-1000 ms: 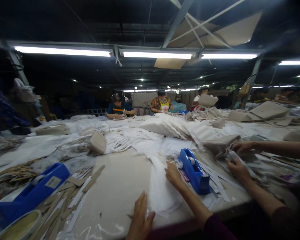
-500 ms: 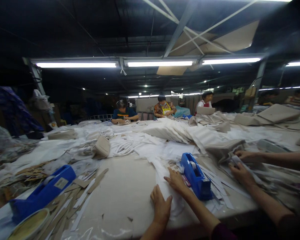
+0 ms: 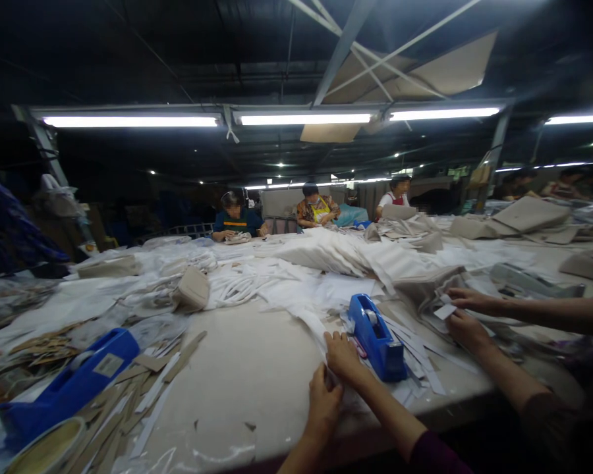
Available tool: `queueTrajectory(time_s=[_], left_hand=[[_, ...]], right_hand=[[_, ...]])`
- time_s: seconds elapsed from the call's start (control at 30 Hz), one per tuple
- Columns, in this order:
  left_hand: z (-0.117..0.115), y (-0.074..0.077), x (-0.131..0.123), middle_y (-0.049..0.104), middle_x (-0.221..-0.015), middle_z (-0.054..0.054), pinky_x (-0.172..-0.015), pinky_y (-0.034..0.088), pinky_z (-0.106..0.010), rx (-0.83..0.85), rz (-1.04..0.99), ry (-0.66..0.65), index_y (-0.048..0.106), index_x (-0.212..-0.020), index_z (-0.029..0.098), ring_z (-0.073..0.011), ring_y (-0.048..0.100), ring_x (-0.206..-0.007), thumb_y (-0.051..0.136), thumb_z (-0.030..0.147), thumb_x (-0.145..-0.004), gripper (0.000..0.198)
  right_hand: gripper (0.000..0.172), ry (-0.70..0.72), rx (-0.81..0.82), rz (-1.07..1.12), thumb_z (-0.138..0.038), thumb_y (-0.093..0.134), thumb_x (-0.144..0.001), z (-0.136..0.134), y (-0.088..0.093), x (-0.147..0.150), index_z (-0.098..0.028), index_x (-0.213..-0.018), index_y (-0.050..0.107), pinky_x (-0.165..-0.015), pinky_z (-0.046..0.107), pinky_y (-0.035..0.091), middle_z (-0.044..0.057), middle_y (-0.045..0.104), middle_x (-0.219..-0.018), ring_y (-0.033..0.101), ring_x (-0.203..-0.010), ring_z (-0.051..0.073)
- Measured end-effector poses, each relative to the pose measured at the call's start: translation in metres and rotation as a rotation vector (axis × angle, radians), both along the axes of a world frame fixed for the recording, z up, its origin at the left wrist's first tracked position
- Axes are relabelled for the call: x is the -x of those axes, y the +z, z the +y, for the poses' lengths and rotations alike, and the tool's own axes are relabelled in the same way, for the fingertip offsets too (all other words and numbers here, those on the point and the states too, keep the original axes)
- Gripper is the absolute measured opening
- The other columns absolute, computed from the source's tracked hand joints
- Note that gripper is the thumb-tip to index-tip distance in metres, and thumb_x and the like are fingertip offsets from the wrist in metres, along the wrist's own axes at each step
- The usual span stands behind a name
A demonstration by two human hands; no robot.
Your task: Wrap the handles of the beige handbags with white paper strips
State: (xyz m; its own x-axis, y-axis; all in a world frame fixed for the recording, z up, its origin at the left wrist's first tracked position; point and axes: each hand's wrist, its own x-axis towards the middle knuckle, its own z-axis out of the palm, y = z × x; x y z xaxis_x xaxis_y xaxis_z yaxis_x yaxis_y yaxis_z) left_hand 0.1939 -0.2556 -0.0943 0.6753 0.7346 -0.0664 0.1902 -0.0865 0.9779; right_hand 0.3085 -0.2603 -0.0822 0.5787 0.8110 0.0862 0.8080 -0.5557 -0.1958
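Observation:
A thin white sheet [image 3: 312, 322] runs from the middle of the table toward me, its near part crumpled between my hands. With its fingers curled in, my left hand [image 3: 325, 403] pinches the near part of this sheet. Just beyond it, my right hand [image 3: 344, 359] grips the same sheet, fingers bent and close to the left fingertips. The part inside my fingers is mostly hidden. Right beside my right hand stands a blue tape dispenser [image 3: 375, 339], with a small pink-handled item [image 3: 360, 349] against its left side.
At right, a co-worker's hands [image 3: 467, 316] hold a white piece by grey-beige fabric [image 3: 420, 289]. A second blue tape dispenser [image 3: 74, 382], a round tub [image 3: 47, 451] and cut strips [image 3: 143, 395] lie at left. A stack of white sheets [image 3: 321, 250] lies farther back. Several people sit opposite.
My hands have come together and closed on the white sheet; before, their fingers were spread over it. The co-worker's hands have turned a white piece outward. The view has shifted slightly.

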Motion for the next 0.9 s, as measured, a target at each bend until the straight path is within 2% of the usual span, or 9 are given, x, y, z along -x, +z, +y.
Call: queueTrajectory(time_s=[0.07,0.17,0.27,0.37,0.43,0.5,0.7,0.9], left_hand=[[0.005,-0.006,0.003,0.046,-0.138,-0.022,-0.111,0.03,-0.03,0.02,-0.085,-0.049,0.041,-0.131,-0.002,-0.0273,0.043,-0.129,0.059,0.014,-0.063,0.073],[0.01,-0.013,0.01,0.047,-0.136,-0.023,-0.105,0.038,-0.032,0.109,-0.19,-0.085,0.043,-0.13,0.001,-0.0291,0.046,-0.127,0.064,0.021,-0.063,0.073],[0.011,-0.02,0.018,0.049,-0.131,-0.023,-0.096,0.045,-0.035,0.165,-0.217,-0.032,0.046,-0.127,0.006,-0.0296,0.052,-0.118,0.067,0.03,-0.064,0.071],[0.013,-0.025,0.023,0.052,-0.124,-0.023,-0.093,0.047,-0.037,0.167,-0.276,0.015,0.049,-0.12,0.008,-0.0273,0.058,-0.108,0.068,0.035,-0.064,0.065],[0.014,-0.028,0.024,0.053,-0.122,-0.022,-0.091,0.048,-0.037,0.176,-0.31,0.026,0.051,-0.117,0.009,-0.0266,0.059,-0.105,0.068,0.035,-0.062,0.063],[0.014,-0.028,0.024,0.053,-0.121,-0.022,-0.089,0.049,-0.037,0.181,-0.33,0.03,0.053,-0.114,0.01,-0.0264,0.059,-0.103,0.069,0.035,-0.061,0.061],[0.011,-0.025,0.026,0.057,-0.117,-0.017,-0.089,0.049,-0.037,0.171,-0.336,0.015,0.056,-0.112,0.013,-0.025,0.06,-0.102,0.068,0.032,-0.063,0.054],[0.013,-0.033,0.026,0.057,-0.117,-0.018,-0.09,0.049,-0.038,0.155,-0.355,0.003,0.056,-0.114,0.012,-0.0255,0.06,-0.103,0.069,0.035,-0.065,0.056]], right_hand=[[0.05,-0.013,-0.016,-0.019,-0.013,0.051,-0.081,-0.003,-0.003,0.002,-0.012,-0.131,0.046,-0.094,0.041,0.034,0.019,0.052,-0.124,0.044,-0.117,0.033],[0.044,-0.046,-0.141,-0.015,-0.013,0.052,-0.079,-0.008,-0.007,0.002,-0.013,-0.123,0.053,-0.094,0.041,0.034,0.018,0.055,-0.119,0.045,-0.114,0.032],[0.034,-0.08,-0.537,0.124,-0.023,0.053,-0.081,-0.013,-0.006,-0.003,-0.016,-0.114,0.057,-0.092,0.036,0.038,0.012,0.057,-0.111,0.05,-0.105,0.026],[0.027,-0.139,-0.963,0.381,-0.033,0.055,-0.08,-0.016,-0.001,-0.013,-0.017,-0.101,0.057,-0.073,0.029,0.044,0.004,0.057,-0.086,0.052,-0.075,0.018],[0.024,-0.171,-1.142,0.505,-0.038,0.06,-0.074,-0.016,0.003,-0.019,-0.018,-0.087,0.055,-0.063,0.027,0.043,-0.001,0.051,-0.072,0.047,-0.063,0.015],[0.027,-0.181,-1.261,0.581,-0.041,0.066,-0.068,-0.014,0.007,-0.022,-0.019,-0.075,0.053,-0.058,0.026,0.04,-0.003,0.048,-0.066,0.044,-0.06,0.013],[0.036,-0.194,-1.381,0.893,-0.047,0.071,-0.059,-0.002,0.012,-0.026,-0.019,-0.061,0.047,-0.046,0.023,0.032,-0.006,0.043,-0.053,0.037,-0.049,0.009],[0.038,-0.189,-1.413,0.963,-0.045,0.068,-0.063,0.011,0.012,-0.031,-0.021,-0.059,0.039,-0.042,0.023,0.026,-0.009,0.034,-0.047,0.029,-0.043,0.007]])
